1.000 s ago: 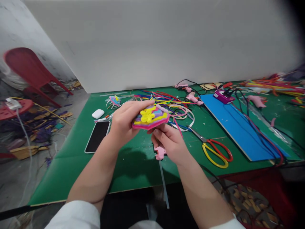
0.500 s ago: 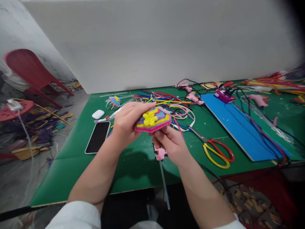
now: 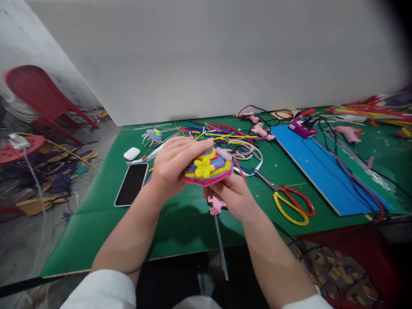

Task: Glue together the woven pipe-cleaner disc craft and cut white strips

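Observation:
Above the front of the table I hold a small umbrella-shaped pipe-cleaner craft [image 3: 219, 169], with pink, yellow, purple and blue bands and a yellow flower on top. My left hand [image 3: 172, 165] wraps over its left and back side. My right hand [image 3: 234, 193] is closed beneath it, its fingertips partly hidden under the rim, where a short thin stem shows. Just below my right hand is a pink glue gun [image 3: 216, 206], with a long clear glue stick [image 3: 221, 249] reaching past the table edge. A similar small craft [image 3: 153, 136] lies at the back left.
Red-and-yellow-handled scissors [image 3: 289, 201] lie right of my hands, beside a blue board [image 3: 328, 176] with a purple power strip [image 3: 302, 128]. A phone [image 3: 131, 185] and white case [image 3: 131, 153] lie left. Pipe cleaners [image 3: 222, 131], more pink glue guns [image 3: 262, 131] and cables spread across the back.
The craft has tilted so more of its top and flower faces me, and it sits slightly lower. My right hand has shifted a little under it; my left stays around it.

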`<state>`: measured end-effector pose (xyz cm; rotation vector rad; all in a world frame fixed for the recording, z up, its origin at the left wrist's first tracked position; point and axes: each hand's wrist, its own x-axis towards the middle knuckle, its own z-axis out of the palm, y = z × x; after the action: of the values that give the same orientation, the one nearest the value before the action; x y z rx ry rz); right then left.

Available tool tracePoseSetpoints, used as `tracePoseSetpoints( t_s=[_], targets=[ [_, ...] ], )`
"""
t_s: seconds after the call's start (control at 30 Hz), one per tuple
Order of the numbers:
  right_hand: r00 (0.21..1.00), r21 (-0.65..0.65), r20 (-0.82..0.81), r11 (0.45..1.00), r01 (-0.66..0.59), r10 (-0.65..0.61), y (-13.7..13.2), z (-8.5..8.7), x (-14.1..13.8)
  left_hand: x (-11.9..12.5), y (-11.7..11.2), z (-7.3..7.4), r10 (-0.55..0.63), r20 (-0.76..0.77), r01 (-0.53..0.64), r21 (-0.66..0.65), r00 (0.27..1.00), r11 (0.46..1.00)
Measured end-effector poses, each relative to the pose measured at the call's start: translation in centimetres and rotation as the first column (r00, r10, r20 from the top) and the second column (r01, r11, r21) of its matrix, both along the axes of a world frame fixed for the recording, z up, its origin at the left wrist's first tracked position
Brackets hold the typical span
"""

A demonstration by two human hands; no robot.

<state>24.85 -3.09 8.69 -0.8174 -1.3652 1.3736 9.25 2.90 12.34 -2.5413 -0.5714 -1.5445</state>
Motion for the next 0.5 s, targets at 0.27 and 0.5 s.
tracePoseSetpoints(
  t_s=[0.27,0.5],
  targets=[
    [1.000,0.046,0.008,0.999,0.004,-0.004,0.1,-0.7,0.2,-0.1,0.1,0.0,-0.024,-0.014,0.024,0.047,1.000,0.999],
    [1.000,0.063,-0.006,0.998,0.009,-0.008,0.0,-1.1,0.2,0.0,0.1,-0.1,-0.015,-0.029,0.016,0.024,0.999,1.000]
  ],
)
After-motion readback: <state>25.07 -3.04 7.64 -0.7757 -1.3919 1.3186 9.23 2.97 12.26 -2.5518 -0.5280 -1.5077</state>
